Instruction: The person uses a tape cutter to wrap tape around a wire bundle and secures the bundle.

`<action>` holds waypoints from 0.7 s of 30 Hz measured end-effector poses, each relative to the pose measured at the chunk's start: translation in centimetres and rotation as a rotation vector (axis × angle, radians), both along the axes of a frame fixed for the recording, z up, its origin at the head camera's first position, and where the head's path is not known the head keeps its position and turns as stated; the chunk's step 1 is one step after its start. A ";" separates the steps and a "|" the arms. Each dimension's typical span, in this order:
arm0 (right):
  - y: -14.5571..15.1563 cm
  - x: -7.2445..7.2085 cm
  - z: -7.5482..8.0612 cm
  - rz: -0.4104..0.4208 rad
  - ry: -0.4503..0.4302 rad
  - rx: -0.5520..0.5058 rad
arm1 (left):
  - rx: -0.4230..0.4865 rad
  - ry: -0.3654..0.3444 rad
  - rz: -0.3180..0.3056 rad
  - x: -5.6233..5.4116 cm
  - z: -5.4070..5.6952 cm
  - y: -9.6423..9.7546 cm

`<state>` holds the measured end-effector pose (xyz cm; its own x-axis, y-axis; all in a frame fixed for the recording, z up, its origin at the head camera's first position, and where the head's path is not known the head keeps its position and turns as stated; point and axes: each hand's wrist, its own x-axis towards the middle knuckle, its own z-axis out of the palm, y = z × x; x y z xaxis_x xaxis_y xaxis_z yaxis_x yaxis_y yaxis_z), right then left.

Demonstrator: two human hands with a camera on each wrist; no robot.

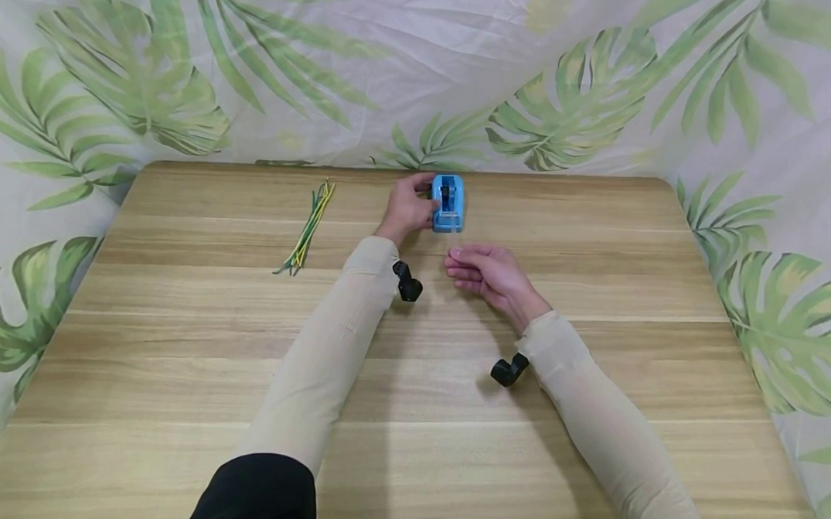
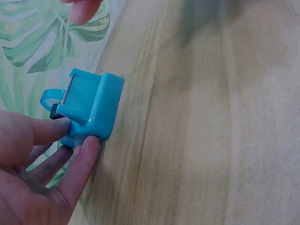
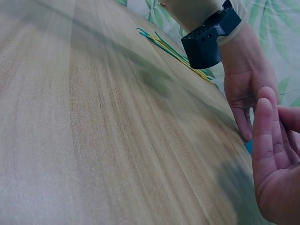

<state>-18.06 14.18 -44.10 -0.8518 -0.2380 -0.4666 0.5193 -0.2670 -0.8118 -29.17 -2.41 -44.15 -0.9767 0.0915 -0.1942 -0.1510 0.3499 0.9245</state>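
A blue tape dispenser stands by the table's far edge, its toothed cutting edge facing the near side. My left hand holds it from the left, with the thumb and fingers against its side in the left wrist view. From the cutter, a clear strip of tape stretches to my right hand, which pinches its end between thumb and forefinger just in front of the dispenser. In the right wrist view most of the dispenser is hidden behind my hands.
To the left of my left hand lies a loose bundle of thin green and yellow wire-like strands on the wooden table. Behind the far edge hangs a leaf-patterned cloth. Each wrist carries a small black camera.
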 end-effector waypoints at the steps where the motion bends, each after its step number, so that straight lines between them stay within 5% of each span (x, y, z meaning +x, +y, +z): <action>1: 0.0 0.0 0.0 0.002 0.001 0.000 | 0.000 0.000 0.000 0.0 0.0 0.0; 21: 0.2 0.5 -0.1 0.009 0.009 -0.008 | -0.001 -0.007 0.002 -0.2 -0.2 0.0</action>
